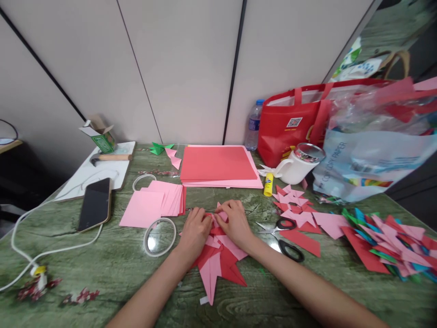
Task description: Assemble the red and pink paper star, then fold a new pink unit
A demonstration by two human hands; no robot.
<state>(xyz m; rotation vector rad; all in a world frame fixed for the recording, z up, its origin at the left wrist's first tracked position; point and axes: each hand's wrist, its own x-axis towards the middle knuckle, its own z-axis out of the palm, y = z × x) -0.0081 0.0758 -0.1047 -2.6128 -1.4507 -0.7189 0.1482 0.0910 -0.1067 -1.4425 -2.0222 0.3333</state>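
Note:
My left hand and my right hand meet at the middle of the green table, fingers curled and pressed down on a folded pink and red paper piece that fans out toward me in pointed tips. Both hands pinch its upper end, where a small pink fold shows between the fingertips. A fanned stack of pink paper squares lies just left of my left hand. Black-handled scissors lie just right of my right wrist.
A stack of red sheets lies behind the hands. Tape rings, a phone and a white cable sit left. Right are folded pink pieces, a glue stick, a white mug, bags and a colourful paper pile.

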